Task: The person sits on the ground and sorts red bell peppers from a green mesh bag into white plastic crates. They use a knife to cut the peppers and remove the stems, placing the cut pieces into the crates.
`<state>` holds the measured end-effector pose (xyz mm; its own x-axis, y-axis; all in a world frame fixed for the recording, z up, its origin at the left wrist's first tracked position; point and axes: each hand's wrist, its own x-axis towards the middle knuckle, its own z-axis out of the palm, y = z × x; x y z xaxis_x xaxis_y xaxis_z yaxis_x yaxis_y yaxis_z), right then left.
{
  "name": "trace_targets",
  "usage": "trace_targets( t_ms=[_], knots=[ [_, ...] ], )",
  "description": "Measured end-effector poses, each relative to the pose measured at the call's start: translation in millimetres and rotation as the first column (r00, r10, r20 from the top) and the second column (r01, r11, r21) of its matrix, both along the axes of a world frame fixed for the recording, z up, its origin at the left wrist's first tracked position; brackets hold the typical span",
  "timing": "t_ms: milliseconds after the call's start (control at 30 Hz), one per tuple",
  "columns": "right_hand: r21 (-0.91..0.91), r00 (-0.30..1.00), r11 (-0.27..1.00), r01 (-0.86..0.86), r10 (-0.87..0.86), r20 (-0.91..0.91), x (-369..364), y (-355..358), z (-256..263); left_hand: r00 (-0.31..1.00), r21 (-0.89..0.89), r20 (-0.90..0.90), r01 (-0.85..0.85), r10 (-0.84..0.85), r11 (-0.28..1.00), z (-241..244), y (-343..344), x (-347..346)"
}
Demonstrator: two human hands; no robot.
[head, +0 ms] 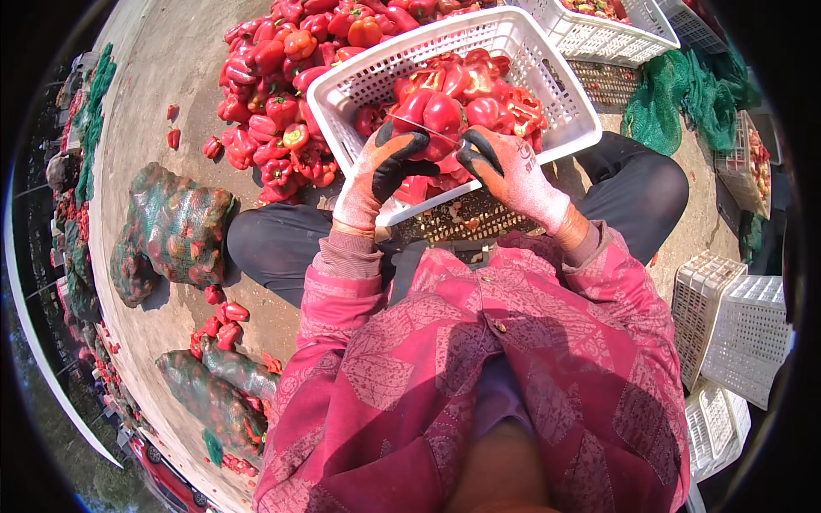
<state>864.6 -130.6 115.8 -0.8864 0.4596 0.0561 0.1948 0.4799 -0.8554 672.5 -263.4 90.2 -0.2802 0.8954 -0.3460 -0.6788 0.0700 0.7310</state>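
Observation:
In front of me a white plastic crate (564, 90) holds red bell peppers, whole ones and cut pieces. My left hand (388, 167), in an orange and pink glove with dark fingertips, grips the left side of a red bell pepper (442, 115) above the crate's near edge. On the pepper's other side, my right hand (507, 163) in a matching glove is closed on what looks like a thin-bladed knife (420, 127). The blade lies across the front of the pepper, pointing left; the handle is hidden in my fingers.
A heap of red bell peppers (269, 115) lies left of the crate. Filled green mesh sacks (183, 224) (211, 391) rest on the concrete at left. At right are another crate (616, 42), loose green netting (657, 102) and stacked crates (747, 327). My bent legs flank the crate.

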Motion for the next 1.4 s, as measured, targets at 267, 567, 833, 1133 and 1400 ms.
trace_targets(
  t_ms=[267,567,833,1133,1400],
  knots=[
    [0.235,0.997,0.972,0.017,-0.034,0.069,1.1,6.4,-2.2,0.973,0.050,-0.232,0.030,-0.018,0.998,0.9,2.8,-5.9],
    [0.253,0.997,0.967,-0.009,-0.011,0.080,27.1,15.1,-30.1,0.803,0.368,-0.541,-0.040,0.249,0.929,-77.9,-11.9,-12.1],
    [0.014,0.986,0.987,0.161,-0.160,-0.046,23.5,13.4,-20.9,0.998,0.168,0.059,-0.027,0.018,0.985,-66.9,-0.1,-20.4],
    [0.127,0.951,0.947,-0.295,0.303,-0.054,-13.8,40.3,-14.9,0.868,-0.207,-0.355,0.289,-0.347,0.935,-1.7,1.0,-0.3],
    [-0.708,0.971,0.696,0.118,-0.231,-0.065,-1.9,26.1,-7.4,0.901,0.104,-0.432,0.093,-0.039,0.990,-58.8,-6.3,-1.5]
  ],
)
